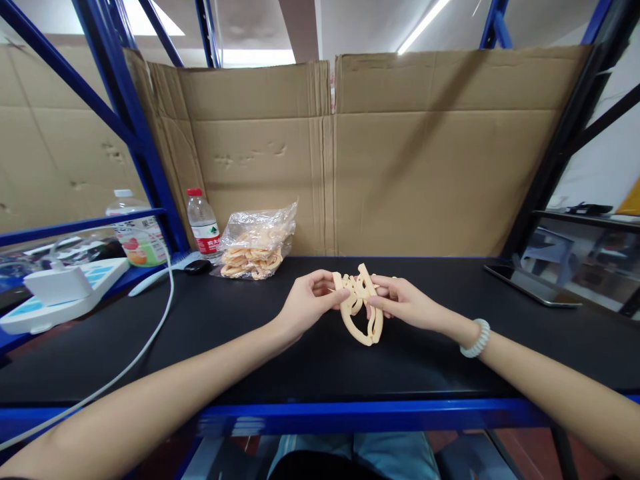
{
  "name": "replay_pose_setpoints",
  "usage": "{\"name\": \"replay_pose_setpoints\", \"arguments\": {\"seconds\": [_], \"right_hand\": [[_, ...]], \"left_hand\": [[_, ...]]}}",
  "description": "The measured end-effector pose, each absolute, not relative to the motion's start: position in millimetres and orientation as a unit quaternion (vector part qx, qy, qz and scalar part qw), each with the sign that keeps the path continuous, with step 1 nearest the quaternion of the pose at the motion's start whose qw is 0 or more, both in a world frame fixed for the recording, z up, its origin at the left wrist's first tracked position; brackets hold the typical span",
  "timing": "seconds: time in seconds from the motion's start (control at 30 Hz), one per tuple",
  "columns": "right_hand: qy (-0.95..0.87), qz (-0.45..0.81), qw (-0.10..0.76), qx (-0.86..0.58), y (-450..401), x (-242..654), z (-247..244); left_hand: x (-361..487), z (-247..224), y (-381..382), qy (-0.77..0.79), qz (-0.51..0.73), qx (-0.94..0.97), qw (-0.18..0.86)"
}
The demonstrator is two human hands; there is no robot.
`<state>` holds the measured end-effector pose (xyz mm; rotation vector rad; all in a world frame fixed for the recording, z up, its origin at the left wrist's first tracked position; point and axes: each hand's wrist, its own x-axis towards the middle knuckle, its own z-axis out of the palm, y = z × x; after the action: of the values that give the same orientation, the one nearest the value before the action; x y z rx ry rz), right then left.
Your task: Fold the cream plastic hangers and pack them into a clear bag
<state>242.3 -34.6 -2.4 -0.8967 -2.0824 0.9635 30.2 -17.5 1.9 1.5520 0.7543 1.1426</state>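
Note:
Between both hands, just above the black tabletop, is a cream-coloured hair claw clip (361,327) with curved, open-work arms. My left hand (311,300) pinches its left side between thumb and fingers. On the other side, my right hand (403,301) grips the clip with the thumb in front and the fingers partly hidden behind it. The clip's curved lower end points down toward me. Further back on the left lies a clear plastic bag (260,237) holding several pieces of the same cream colour.
A red-capped water bottle (204,223) stands beside the bag. Along the left lie a white brush (163,273), a power strip (65,293) and a white cable (150,340). A phone or tablet (530,285) rests at the right. Cardboard (440,160) walls the back.

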Motion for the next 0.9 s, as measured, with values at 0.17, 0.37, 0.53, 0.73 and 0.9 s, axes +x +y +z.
{"name": "replay_pose_setpoints", "arguments": {"seconds": [0.17, 0.37, 0.53, 0.73, 0.9], "right_hand": [[-0.801, 0.290, 0.344, -0.395, -34.8, 241.0, -2.0], [-0.803, 0.239, 0.353, -0.416, -38.2, 239.7, 0.8], [-0.803, 0.256, 0.345, -0.414, -39.6, 240.9, 3.2], [-0.803, 0.359, 0.331, -0.341, -39.1, 238.3, -2.0], [-0.810, 0.380, 0.315, -0.317, -40.3, 235.3, -3.9]], "left_hand": [[30.0, -0.1, -16.4, 0.308, 0.479, 0.647, 0.508], [29.6, -0.2, -16.6, 0.294, 0.476, 0.649, 0.515], [30.2, 1.6, -19.1, 0.277, 0.466, 0.666, 0.512], [31.6, 2.0, -20.9, 0.274, 0.457, 0.667, 0.521], [31.6, -1.2, -19.1, 0.296, 0.440, 0.663, 0.529]]}}
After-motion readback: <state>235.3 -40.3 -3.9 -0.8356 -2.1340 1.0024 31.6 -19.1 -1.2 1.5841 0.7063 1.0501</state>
